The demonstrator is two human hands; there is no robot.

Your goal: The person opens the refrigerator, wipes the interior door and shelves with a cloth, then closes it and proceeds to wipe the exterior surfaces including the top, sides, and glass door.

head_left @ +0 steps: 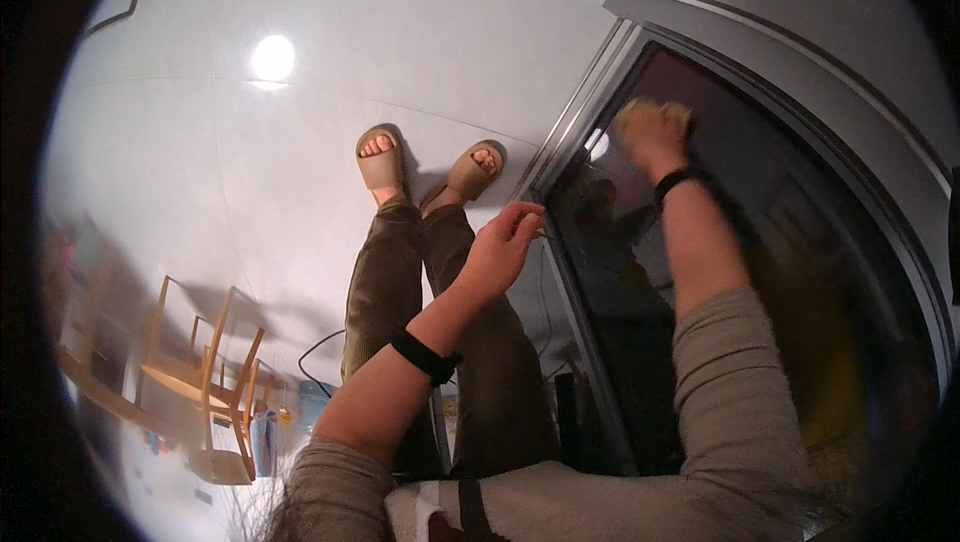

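My right hand [660, 144], blurred, presses a yellow cloth [637, 116] to the dark glass pane [615, 287] of a framed door, near one corner of the glass. The cloth may be a sponge; the blur hides its shape. My left hand [499, 249] has loosely curled fingers, with its fingertips at the grey door frame's edge [574, 309]. Whether those fingers grip the frame or only rest by it cannot be told. The pane mirrors a light and parts of the room.
Metal tracks [574, 103] run beside the door. My slippered feet [380, 156] stand on the pale glossy floor [300, 167]. Wooden chairs [217, 377] are at the lower left, with a blue water jug [311, 399] nearby. A black cable [307, 353] loops beside my leg.
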